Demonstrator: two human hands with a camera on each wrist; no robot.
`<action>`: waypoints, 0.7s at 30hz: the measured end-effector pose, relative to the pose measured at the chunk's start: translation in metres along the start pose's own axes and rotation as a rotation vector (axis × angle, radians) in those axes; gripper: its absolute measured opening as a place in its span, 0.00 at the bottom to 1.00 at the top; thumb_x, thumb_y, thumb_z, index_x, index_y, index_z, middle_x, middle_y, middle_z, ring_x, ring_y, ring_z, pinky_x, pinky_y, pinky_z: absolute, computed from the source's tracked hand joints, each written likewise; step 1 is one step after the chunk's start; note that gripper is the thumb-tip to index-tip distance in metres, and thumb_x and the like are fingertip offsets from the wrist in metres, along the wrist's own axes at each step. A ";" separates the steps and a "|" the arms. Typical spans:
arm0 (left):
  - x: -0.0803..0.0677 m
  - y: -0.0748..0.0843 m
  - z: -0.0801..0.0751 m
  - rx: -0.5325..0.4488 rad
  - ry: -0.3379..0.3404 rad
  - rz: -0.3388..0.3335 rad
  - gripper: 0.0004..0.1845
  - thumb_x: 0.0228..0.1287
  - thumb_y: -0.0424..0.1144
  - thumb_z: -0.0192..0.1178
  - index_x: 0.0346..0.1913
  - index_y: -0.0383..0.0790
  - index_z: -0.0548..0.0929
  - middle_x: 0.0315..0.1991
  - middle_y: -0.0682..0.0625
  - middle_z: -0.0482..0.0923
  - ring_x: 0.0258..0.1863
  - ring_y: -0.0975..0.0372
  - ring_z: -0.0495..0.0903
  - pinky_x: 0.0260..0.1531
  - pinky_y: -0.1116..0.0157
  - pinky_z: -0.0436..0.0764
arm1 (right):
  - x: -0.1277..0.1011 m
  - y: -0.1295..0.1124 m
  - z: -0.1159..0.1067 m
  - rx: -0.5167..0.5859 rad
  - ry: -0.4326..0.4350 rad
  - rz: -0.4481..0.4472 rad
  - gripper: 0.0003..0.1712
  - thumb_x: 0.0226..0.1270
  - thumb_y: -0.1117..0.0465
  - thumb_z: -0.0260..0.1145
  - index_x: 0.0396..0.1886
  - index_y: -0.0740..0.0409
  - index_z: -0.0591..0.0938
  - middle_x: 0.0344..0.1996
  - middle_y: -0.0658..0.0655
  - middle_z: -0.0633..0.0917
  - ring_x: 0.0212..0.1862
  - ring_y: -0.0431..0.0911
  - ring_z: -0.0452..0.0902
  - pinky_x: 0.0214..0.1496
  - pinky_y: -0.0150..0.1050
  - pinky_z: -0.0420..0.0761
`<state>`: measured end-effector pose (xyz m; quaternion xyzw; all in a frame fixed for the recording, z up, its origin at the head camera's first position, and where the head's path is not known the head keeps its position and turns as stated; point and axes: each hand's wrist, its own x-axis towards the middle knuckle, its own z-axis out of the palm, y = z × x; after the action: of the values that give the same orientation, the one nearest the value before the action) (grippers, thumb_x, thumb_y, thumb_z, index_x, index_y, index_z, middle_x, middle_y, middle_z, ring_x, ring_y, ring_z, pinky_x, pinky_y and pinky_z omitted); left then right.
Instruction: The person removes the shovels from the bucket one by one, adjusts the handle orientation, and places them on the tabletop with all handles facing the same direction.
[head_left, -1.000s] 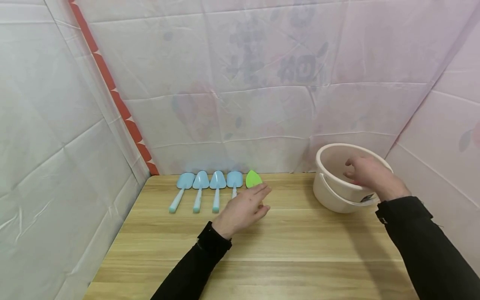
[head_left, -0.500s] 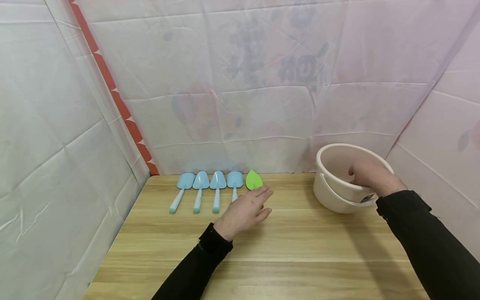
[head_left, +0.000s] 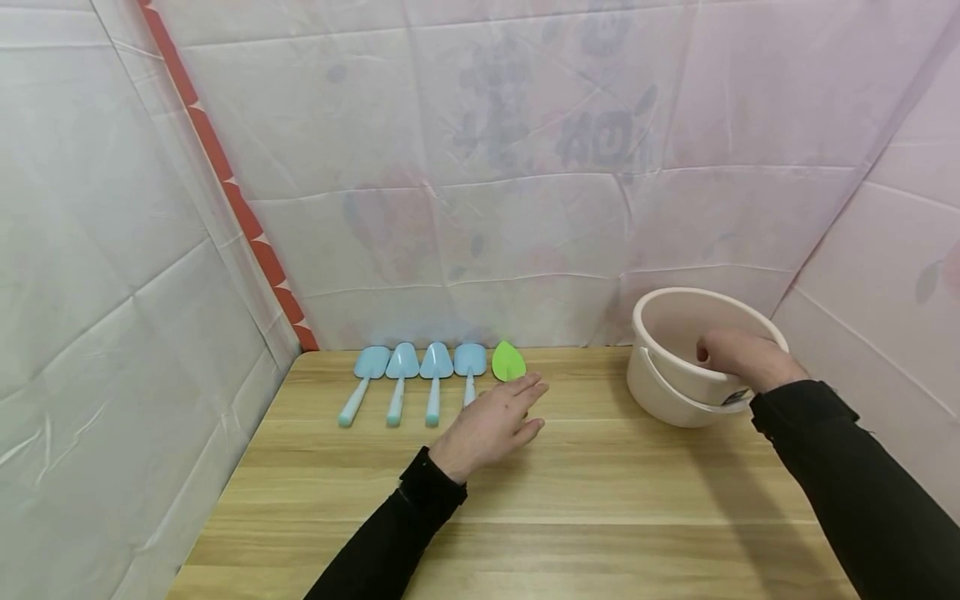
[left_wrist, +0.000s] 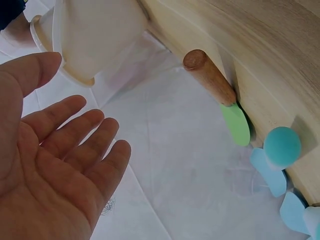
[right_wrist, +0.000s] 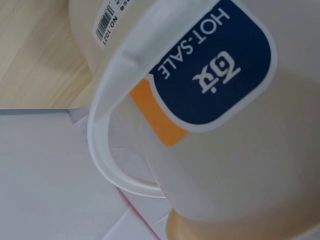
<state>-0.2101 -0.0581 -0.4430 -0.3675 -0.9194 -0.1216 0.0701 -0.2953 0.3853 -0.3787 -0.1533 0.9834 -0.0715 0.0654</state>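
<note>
A cream plastic bucket (head_left: 666, 390) stands at the table's back right. My right hand (head_left: 731, 357) lies over its near rim, with the fingers curled down inside. The right wrist view shows only the bucket's wall (right_wrist: 240, 170), its bail handle (right_wrist: 107, 150) and a blue label (right_wrist: 220, 65). My left hand (head_left: 517, 407) hovers flat and open just above the table, fingertips close to a green spatula (head_left: 507, 361). The spatula's wooden handle (left_wrist: 207, 77) shows in the left wrist view, where the left hand (left_wrist: 65, 150) shows an open palm with nothing in it.
Several light blue scoops (head_left: 420, 367) lie side by side at the back of the wooden table (head_left: 600, 500), left of the green spatula. Plastic sheeting (head_left: 480, 167) walls the table at the back and on both sides.
My right hand has come down from above the bucket onto its near rim. My left hand has edged slightly forward toward the green spatula.
</note>
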 end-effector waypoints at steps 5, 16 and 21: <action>0.001 -0.001 0.002 0.003 -0.006 0.004 0.33 0.93 0.49 0.65 0.88 0.37 0.75 0.90 0.41 0.74 0.87 0.53 0.79 0.86 0.58 0.82 | -0.003 -0.009 -0.007 -0.020 0.027 -0.032 0.03 0.60 0.72 0.69 0.33 0.64 0.87 0.30 0.55 0.84 0.34 0.50 0.75 0.37 0.40 0.74; 0.000 -0.001 0.004 0.010 -0.008 0.005 0.33 0.93 0.50 0.64 0.88 0.39 0.76 0.90 0.42 0.74 0.88 0.54 0.78 0.86 0.58 0.82 | -0.003 -0.007 -0.012 0.019 0.074 -0.056 0.12 0.71 0.63 0.84 0.35 0.66 0.90 0.30 0.56 0.88 0.34 0.48 0.77 0.37 0.39 0.76; 0.000 0.000 0.004 0.014 -0.010 0.004 0.33 0.93 0.50 0.64 0.88 0.39 0.75 0.90 0.42 0.74 0.88 0.54 0.78 0.86 0.58 0.82 | -0.004 -0.009 -0.016 0.202 0.045 0.006 0.08 0.72 0.70 0.81 0.38 0.70 0.89 0.35 0.63 0.93 0.39 0.50 0.82 0.37 0.36 0.80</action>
<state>-0.2107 -0.0571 -0.4466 -0.3694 -0.9198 -0.1134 0.0683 -0.2912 0.3798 -0.3607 -0.1412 0.9729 -0.1733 0.0586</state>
